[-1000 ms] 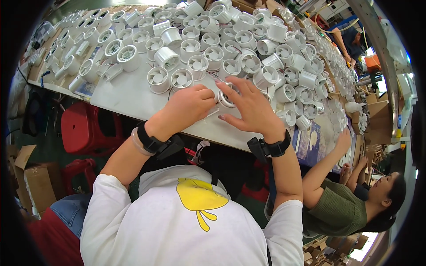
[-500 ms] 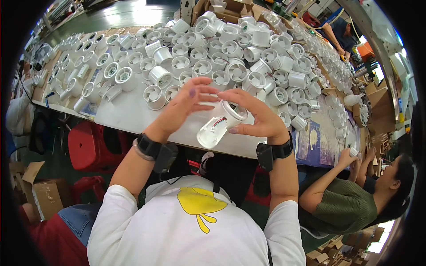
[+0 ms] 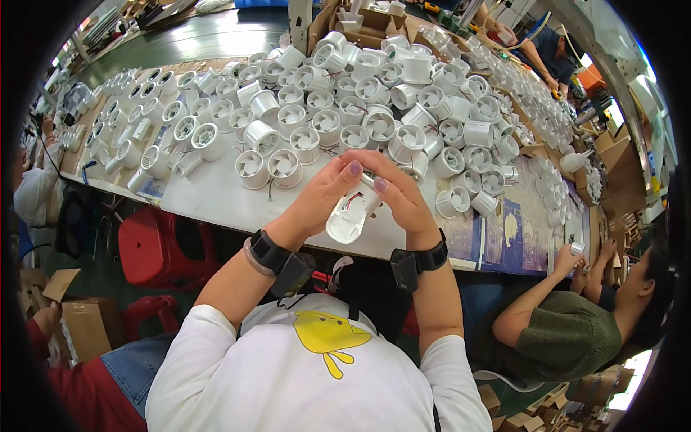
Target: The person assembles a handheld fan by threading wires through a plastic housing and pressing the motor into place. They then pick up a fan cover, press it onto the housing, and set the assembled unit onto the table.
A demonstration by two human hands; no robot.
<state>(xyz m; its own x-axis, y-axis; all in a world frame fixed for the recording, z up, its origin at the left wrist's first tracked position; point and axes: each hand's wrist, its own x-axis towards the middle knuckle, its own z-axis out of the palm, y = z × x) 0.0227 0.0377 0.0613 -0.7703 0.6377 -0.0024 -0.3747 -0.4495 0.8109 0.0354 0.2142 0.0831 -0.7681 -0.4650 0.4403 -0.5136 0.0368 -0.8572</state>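
Over the surface (image 3: 219, 198), left hand (image 3: 325, 193) and right hand (image 3: 403, 193) hold the housing (image 3: 345, 225); stray thumbs could snag its wires (image 3: 353, 201).

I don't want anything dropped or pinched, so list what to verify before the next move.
1. Right hand on the white plastic part with the rounded, trough-shaped end: ok, fingers curled over it.
2. Left hand on the same part: ok, cupped against its other side.
3. Thin red wire inside the trough: ok, visible there.
4. Part's far end: cannot tell, the hands cover it.
5. Round white plastic fan housing nearest the left hand: ok, apart from it.
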